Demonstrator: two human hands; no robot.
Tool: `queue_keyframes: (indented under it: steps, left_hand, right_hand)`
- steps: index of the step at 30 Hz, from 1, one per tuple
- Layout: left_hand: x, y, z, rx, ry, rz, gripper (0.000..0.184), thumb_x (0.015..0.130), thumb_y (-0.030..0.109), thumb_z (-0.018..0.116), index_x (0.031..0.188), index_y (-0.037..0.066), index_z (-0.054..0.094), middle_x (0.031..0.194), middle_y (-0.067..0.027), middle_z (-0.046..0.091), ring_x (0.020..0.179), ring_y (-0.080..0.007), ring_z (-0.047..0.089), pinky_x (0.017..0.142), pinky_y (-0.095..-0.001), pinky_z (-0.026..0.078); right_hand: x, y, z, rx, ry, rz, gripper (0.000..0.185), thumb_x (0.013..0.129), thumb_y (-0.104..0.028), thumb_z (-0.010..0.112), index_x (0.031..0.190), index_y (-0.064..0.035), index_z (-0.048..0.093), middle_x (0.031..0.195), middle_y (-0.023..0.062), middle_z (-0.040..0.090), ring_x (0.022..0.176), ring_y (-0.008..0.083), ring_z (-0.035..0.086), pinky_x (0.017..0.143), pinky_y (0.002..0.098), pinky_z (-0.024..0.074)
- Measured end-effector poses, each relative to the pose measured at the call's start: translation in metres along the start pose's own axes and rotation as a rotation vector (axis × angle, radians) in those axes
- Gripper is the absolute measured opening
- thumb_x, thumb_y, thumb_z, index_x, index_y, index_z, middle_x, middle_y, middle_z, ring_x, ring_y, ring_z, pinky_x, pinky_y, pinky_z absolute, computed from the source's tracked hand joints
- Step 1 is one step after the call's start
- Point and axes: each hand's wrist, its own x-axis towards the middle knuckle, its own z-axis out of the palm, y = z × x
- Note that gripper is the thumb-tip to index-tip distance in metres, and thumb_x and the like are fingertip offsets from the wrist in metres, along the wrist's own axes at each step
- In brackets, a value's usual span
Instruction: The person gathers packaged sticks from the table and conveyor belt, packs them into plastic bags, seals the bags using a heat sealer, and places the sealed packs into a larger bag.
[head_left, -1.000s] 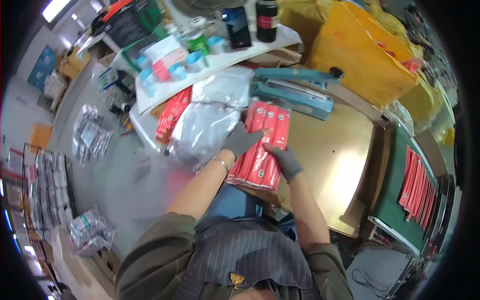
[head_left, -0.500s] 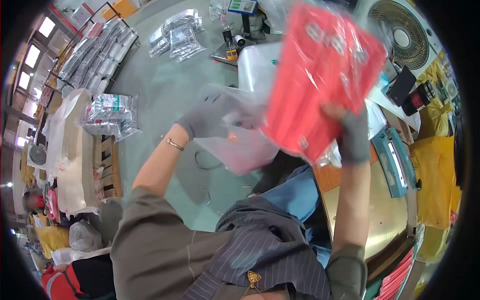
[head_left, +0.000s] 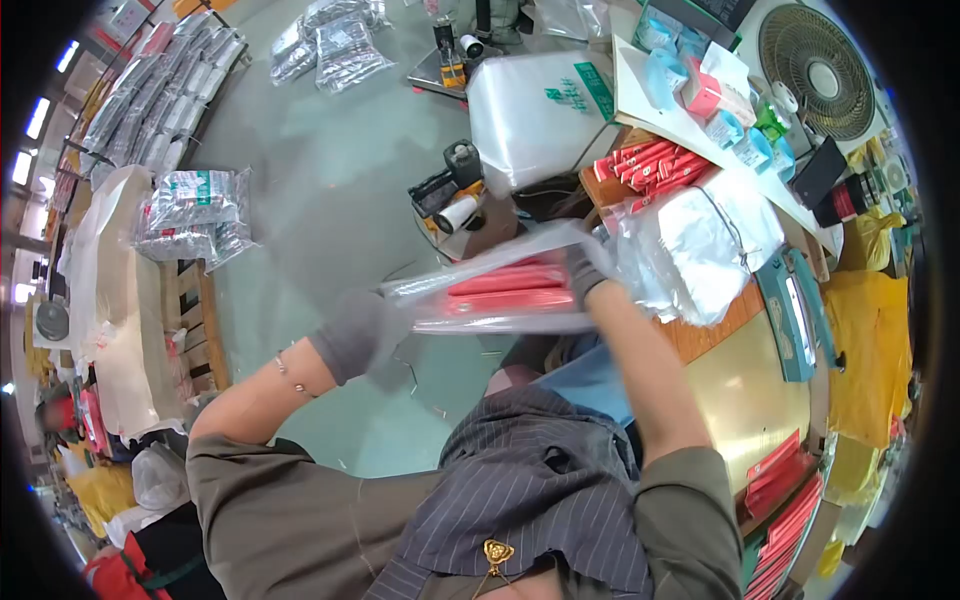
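Note:
A large clear plastic bag is stretched sideways in front of my body, with flat red packets showing inside it. My left hand, in a grey glove and smeared by motion, grips the bag's left end. At the right end, my right hand, also gloved in grey, is closed on the plastic; its fingers are partly hidden by the bag.
To the right, a bench carries a stack of clear bags, red packets and a teal bag sealer. A white plastic-covered block stands ahead. Silver packages lie at left. A fan sits at far right.
The red packets, held up in my right hand before, are now lower and inside the clear bag. My right hand has come down and left to the bag's end; my left hand has lowered.

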Motion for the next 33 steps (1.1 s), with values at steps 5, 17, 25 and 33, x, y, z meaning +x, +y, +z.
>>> queue_keyframes:
  steps: [5, 17, 25, 33]
  left_hand:
    - [0.008, 0.032, -0.060, 0.406, -0.110, 0.113, 0.011, 0.080, 0.013, 0.055, 0.078, 0.008, 0.064, 0.064, -0.0069, 0.060, 0.065, -0.0233, 0.062, 0.077, -0.0356, 0.052]
    - [0.046, 0.054, -0.060, 0.433, -0.018, 0.149, 0.017, 0.079, 0.020, 0.063, 0.083, 0.004, 0.066, 0.098, -0.0158, 0.064, 0.102, -0.0301, 0.059, 0.094, -0.0395, 0.045]
    - [0.212, 0.170, 0.004, -0.495, 0.221, 0.249, 0.017, 0.086, 0.016, 0.060, 0.095, 0.004, 0.067, 0.085, -0.0147, 0.066, 0.078, -0.0307, 0.064, 0.070, -0.0339, 0.050]
    - [0.386, 0.200, 0.102, -0.405, -0.294, 0.330, 0.023, 0.084, 0.024, 0.063, 0.091, 0.003, 0.067, 0.084, -0.0121, 0.068, 0.083, -0.0229, 0.065, 0.078, -0.0330, 0.049]
  right_hand:
    - [-0.035, 0.005, -0.074, -0.041, 0.295, 0.285, 0.045, 0.084, -0.040, 0.056, 0.123, -0.0178, 0.061, 0.127, 0.0107, 0.059, 0.117, 0.0228, 0.056, 0.096, 0.0399, 0.0449]
    - [-0.186, -0.001, -0.117, -0.085, 1.059, -0.188, 0.059, 0.081, -0.036, 0.065, 0.130, -0.0091, 0.048, 0.125, 0.0162, 0.053, 0.117, 0.0325, 0.050, 0.097, 0.0387, 0.0413]
    - [-0.343, 0.058, 0.136, 0.698, 1.324, 0.983, 0.042, 0.090, -0.030, 0.060, 0.119, 0.0007, 0.056, 0.119, 0.0194, 0.059, 0.111, 0.0316, 0.056, 0.094, 0.0358, 0.0429]
    - [-0.404, 0.023, 0.239, 0.243, 1.333, 0.947, 0.033, 0.089, -0.019, 0.055, 0.117, -0.0012, 0.057, 0.125, 0.0177, 0.055, 0.116, 0.0345, 0.051, 0.100, 0.0410, 0.0386]
